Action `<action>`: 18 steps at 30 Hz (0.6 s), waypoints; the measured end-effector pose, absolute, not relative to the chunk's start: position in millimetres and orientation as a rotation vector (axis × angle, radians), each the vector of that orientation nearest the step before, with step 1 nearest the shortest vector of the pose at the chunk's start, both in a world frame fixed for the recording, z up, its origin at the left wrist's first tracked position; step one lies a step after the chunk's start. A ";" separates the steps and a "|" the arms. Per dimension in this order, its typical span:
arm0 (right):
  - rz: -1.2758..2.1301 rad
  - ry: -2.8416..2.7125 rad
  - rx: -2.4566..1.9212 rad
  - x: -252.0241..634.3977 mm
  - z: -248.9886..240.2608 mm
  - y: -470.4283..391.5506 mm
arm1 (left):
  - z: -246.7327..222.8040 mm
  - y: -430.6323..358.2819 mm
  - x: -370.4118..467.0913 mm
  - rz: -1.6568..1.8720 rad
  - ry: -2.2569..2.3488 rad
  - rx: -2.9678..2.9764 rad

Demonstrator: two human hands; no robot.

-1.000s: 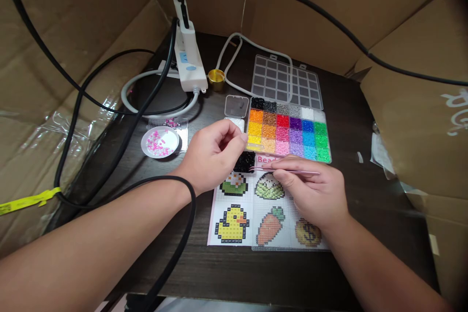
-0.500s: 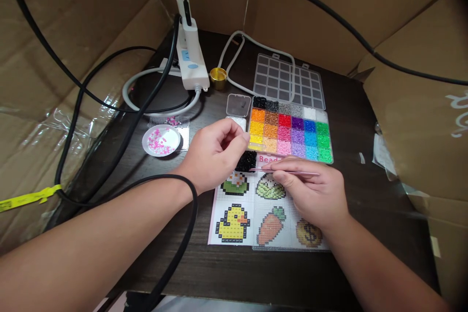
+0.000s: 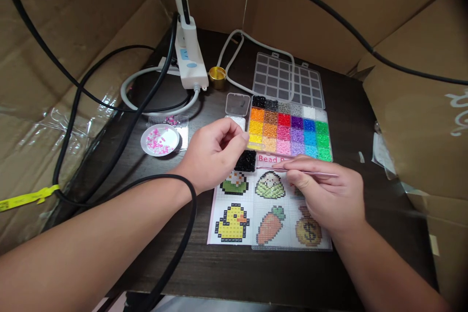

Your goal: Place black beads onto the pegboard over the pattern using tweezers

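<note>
My left hand (image 3: pixel 215 156) is closed in a pinch at the raised clear lid (image 3: pixel 256 146) of a small bead box. Its black beads (image 3: pixel 245 161) lie just below my fingertips. Pinched in my right hand (image 3: pixel 331 195) are slim pink tweezers (image 3: pixel 281 169), their tip beside the black beads; whether a bead is in the tip is too small to tell. Under the tweezers lies a bead pattern sheet (image 3: pixel 237 197) with pixel drawings, such as a duck and a carrot. A clear pegboard (image 3: pixel 292 247) covers the sheet's right part.
A large bead case (image 3: pixel 332 144) with many coloured compartments stands open behind my hands. To the left are a white dish (image 3: pixel 173 144) of pink and white beads and a small pegboard (image 3: pixel 185 131). A power strip (image 3: pixel 192 66), a gold cup (image 3: pixel 218 78) and looping black cables (image 3: pixel 190 214) surround the area.
My right hand has moved to the right with the tweezers, drawing their tip away from the black beads. My left hand stays in nearly the same place.
</note>
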State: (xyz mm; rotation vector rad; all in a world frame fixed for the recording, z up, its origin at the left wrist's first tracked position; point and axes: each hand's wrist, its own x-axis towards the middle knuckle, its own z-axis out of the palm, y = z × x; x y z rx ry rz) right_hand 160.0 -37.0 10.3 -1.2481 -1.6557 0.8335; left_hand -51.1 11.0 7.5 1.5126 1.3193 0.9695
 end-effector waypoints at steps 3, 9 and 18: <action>0.786 -1.641 -1.217 169.8 11.1 -39.0 | 7.9 10.9 -51.5 0.968 1.321 1.526; 0.907 -1.741 -1.132 181.3 9.6 -36.1 | 9.3 11.2 -50.6 0.966 1.321 1.528; 0.968 -1.828 -1.135 182.9 5.6 -31.1 | 11.1 11.7 -50.8 0.953 1.322 1.514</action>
